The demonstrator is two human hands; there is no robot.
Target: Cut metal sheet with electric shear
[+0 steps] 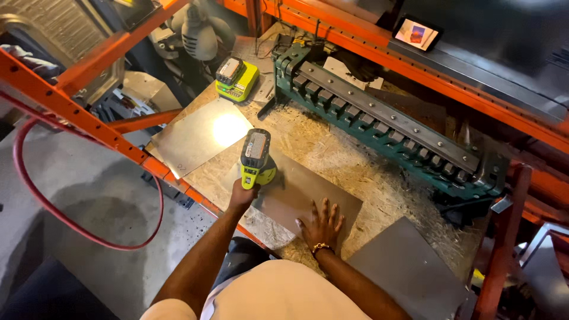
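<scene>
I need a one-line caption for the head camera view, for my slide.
Left hand holds a yellow-green cordless drill on a metal sheet; right hand presses it flat.

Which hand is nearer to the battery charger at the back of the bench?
Left. The left hand holds the drill, below the charger. The right hand lies flat on the metal sheet, farther toward the person.

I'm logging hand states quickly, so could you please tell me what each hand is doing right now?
Left hand: closed around the grip of the yellow-green cordless drill.
Right hand: open, fingers spread, pressed flat on the grey sheet-metal plate.
</scene>
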